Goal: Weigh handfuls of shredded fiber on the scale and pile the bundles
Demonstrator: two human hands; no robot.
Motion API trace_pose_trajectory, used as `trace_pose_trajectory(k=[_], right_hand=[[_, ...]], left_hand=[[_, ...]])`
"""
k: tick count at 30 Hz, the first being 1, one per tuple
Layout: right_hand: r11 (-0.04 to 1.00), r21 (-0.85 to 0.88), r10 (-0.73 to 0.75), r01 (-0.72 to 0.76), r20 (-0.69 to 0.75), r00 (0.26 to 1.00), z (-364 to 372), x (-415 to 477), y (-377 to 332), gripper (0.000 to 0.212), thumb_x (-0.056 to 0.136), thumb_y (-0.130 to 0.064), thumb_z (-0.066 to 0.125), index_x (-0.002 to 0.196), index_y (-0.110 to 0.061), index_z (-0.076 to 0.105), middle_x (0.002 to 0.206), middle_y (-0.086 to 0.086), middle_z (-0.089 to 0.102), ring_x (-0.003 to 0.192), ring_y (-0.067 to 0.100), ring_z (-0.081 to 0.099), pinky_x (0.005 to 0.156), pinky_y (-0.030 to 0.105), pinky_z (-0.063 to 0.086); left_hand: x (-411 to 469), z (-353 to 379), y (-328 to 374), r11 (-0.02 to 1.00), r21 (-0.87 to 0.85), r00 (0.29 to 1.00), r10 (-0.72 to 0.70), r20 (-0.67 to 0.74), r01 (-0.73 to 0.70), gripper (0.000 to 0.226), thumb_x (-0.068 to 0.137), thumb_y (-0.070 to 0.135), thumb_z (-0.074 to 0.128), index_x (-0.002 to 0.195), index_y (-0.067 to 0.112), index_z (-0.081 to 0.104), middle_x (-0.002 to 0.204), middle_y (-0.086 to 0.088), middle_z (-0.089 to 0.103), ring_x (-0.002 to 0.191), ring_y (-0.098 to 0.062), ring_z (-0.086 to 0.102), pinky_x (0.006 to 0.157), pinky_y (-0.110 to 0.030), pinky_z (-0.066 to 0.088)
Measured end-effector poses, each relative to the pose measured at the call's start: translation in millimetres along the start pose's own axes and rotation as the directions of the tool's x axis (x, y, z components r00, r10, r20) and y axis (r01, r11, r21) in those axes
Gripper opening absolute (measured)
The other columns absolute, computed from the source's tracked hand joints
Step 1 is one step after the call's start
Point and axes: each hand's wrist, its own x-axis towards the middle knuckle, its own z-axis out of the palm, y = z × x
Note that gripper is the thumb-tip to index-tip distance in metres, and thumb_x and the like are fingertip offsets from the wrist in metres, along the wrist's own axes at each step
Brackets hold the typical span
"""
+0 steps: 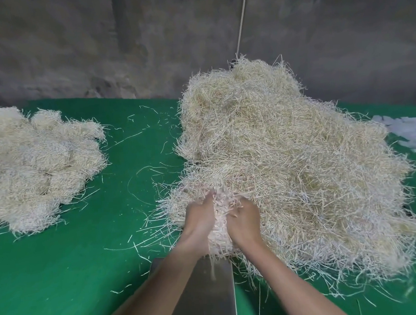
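Note:
A big loose heap of pale shredded fiber (288, 156) covers the right half of the green table (91, 259). At the heap's near edge my left hand (199, 218) and my right hand (245, 220) face each other and grip a handful of fiber (219, 232) between them. This handful hangs just above the far end of the scale's steel pan (206, 292), with a few strands trailing down onto it. A pile of weighed bundles (35, 167) lies at the table's left.
Stray strands litter the green cloth between the two piles. White sheets (414, 130) lie at the far right edge. A grey concrete wall stands behind the table, and a white cord (241, 17) runs down it to the heap.

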Motion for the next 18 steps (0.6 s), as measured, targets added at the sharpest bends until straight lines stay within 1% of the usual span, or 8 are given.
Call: trace_pose_trajectory(k=[2,4,6,8,10,13,15,18], right_hand=[[0.988,0.146,-0.055,0.057,-0.016,0.998,-11.1,0.2,-4.8,0.033,0.089,0.003,0.044,0.104,-0.026,0.049,0.077,-0.005,0.054,0.055,0.007,0.045,0.057,0.032,0.040],[0.932,0.347,-0.091,0.105,-0.057,0.994,-19.6,0.6,-15.2,0.020,0.096,-0.020,0.045,0.112,-0.032,0.049,0.103,-0.005,0.058,0.080,0.002,0.056,0.071,0.030,0.047],[0.920,0.380,-0.139,0.102,0.070,0.988,-20.1,0.8,-19.6,0.039,0.094,-0.051,0.034,0.132,-0.047,0.036,0.135,-0.028,0.038,0.114,-0.014,0.042,0.095,0.023,0.038],[0.954,0.288,-0.160,0.087,0.241,0.957,-9.7,-9.5,-24.0,0.050,0.090,-0.069,0.020,0.137,-0.054,0.023,0.129,-0.046,0.025,0.110,-0.034,0.024,0.099,0.013,0.025],[0.955,0.295,-0.112,0.040,0.229,0.967,4.1,-19.6,-20.5,0.041,0.088,-0.067,0.027,0.126,-0.057,0.036,0.123,-0.043,0.034,0.100,-0.038,0.031,0.091,0.004,0.030],[0.811,0.517,0.194,-0.275,0.205,0.959,0.7,-15.9,-20.4,0.032,0.092,-0.048,0.045,0.114,-0.031,0.060,0.108,-0.003,0.069,0.091,0.001,0.067,0.076,0.025,0.056],[0.733,0.578,0.324,-0.357,0.165,0.932,-7.1,-7.8,-20.3,0.056,0.088,-0.049,0.051,0.132,-0.014,0.051,0.128,0.012,0.059,0.118,0.024,0.057,0.101,0.045,0.044],[0.691,0.644,0.352,-0.329,0.097,0.931,-3.1,-7.3,-21.0,0.060,0.092,-0.047,0.050,0.142,-0.014,0.038,0.145,0.004,0.041,0.135,0.025,0.035,0.111,0.045,0.025]], left_hand=[[4.4,-7.6,5.6,0.988,0.118,0.994,0.108,-0.030,-0.104,0.036,0.096,0.044,0.046,0.071,0.019,0.042,0.048,0.004,0.038,0.041,-0.009,0.035,0.054,-0.027,0.035],[5.8,-17.5,12.3,0.913,0.299,0.949,0.308,-0.059,-0.278,0.041,0.095,0.043,0.047,0.077,0.008,0.058,0.065,-0.013,0.060,0.050,-0.019,0.057,0.058,-0.032,0.046],[8.9,-19.8,12.0,0.821,0.445,0.913,0.408,-0.018,-0.358,0.047,0.095,0.038,0.051,0.100,-0.007,0.064,0.115,-0.019,0.061,0.068,-0.027,0.068,0.065,-0.035,0.056],[8.6,-15.5,15.3,0.822,0.423,0.916,0.397,0.056,-0.382,0.028,0.094,0.029,0.055,0.078,0.007,0.063,0.110,-0.004,0.062,0.052,-0.013,0.057,0.049,-0.023,0.049],[7.9,-14.0,19.6,0.923,0.221,0.947,0.292,0.130,-0.315,0.030,0.093,0.030,0.056,0.067,0.013,0.054,0.082,-0.006,0.063,0.062,-0.009,0.053,0.059,-0.021,0.045],[-1.9,-28.1,23.2,0.965,-0.231,0.966,0.171,0.195,-0.124,0.048,0.087,0.055,0.048,0.103,0.011,0.058,0.101,-0.011,0.066,0.101,-0.025,0.061,0.094,-0.041,0.046],[-7.0,-37.9,6.9,0.935,-0.228,0.953,0.294,0.076,-0.271,0.069,0.080,0.066,0.035,0.122,0.015,0.052,0.111,-0.003,0.067,0.111,-0.018,0.058,0.097,-0.036,0.042],[-19.5,-32.0,-29.4,0.935,-0.153,0.933,0.338,0.120,-0.319,0.079,0.069,0.083,0.030,0.140,0.049,0.029,0.148,0.020,0.029,0.130,-0.003,0.027,0.101,-0.034,0.036]])
